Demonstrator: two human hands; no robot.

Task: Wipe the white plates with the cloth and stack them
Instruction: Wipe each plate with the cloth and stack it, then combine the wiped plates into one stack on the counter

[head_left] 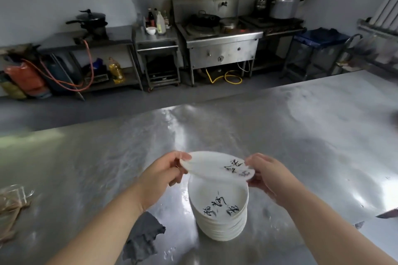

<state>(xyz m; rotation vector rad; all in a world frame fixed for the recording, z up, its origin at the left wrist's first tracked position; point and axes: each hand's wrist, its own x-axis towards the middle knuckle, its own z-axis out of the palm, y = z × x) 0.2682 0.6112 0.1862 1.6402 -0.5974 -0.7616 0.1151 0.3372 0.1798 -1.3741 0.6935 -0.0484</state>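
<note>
Head view. A steel table [280, 135] fills the lower part of the frame and carries the stack of white plates [219, 228], which serves as the reference for all positions below.

Far beyond the stack, across a strip of grey floor, a steel cooking range [221, 49] stands against the wall with a dark wok [204, 20] on its burner; what the wok holds cannot be told. Beyond the stack and to the right, a lidded metal pressure cooker [284, 4] sits on a low stand. Beyond the stack and to the left, a plastic bottle [116, 71] of yellow liquid stands on a lower shelf.

The stack's top plate lies face up and bears black brush characters. One more white plate [211, 168], with similar characters, is held slightly tilted just above the stack's far rim; whether it touches the top plate cannot be told.

The left hand [163, 172] pinches this plate's left rim, thumb on top and fingers curled beneath. The right hand [267, 174] pinches the right rim in the same way.

A crumpled grey cloth [144, 236] lies on the table just left of the stack, partly under the left forearm.

A small white bowl [150, 31] stands far beyond the stack, left of the range; its contents are too small to tell.
</note>
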